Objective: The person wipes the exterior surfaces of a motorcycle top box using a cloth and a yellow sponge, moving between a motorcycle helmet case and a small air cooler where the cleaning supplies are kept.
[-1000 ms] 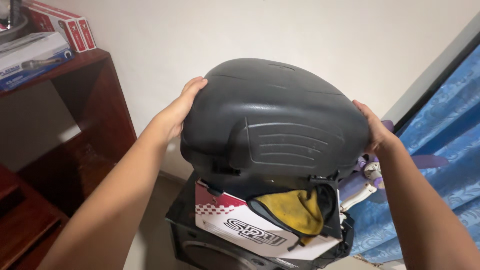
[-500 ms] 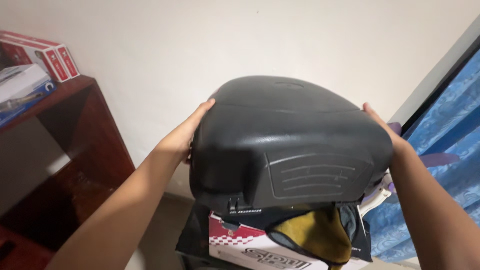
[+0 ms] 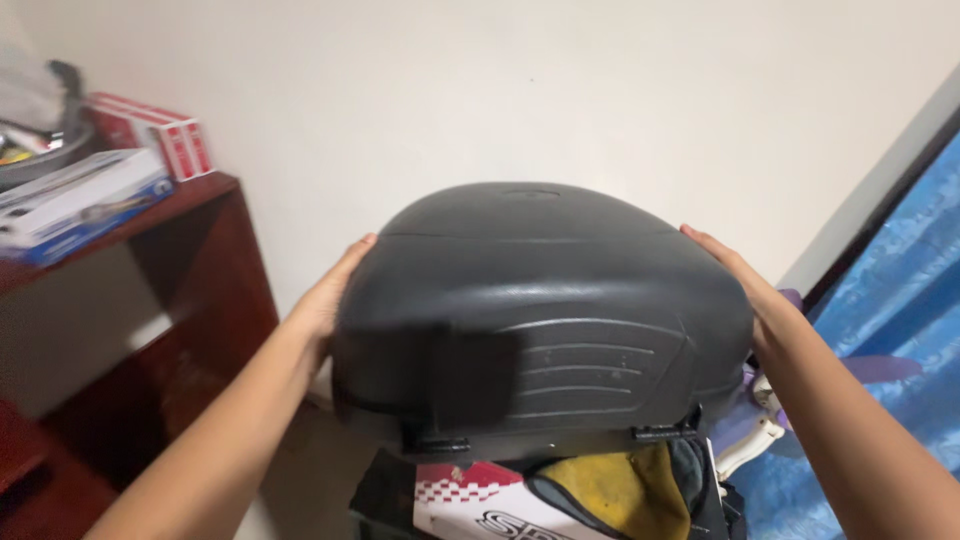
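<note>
Head view. A large black plastic case with a rounded top is held up in front of a pale wall. The left hand presses flat against its left side, fingers extended; the right hand does likewise on its right side. Directly beneath the case are a red-and-white box and a yellow cloth. A dark red wooden shelf stands at left, carrying boxes; a blue curtain hangs at right.

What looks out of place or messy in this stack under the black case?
A yellow cloth hangs loosely over the white printed box, beneath the rounded black plastic case held between the left hand and right hand. No damage shows.
</note>
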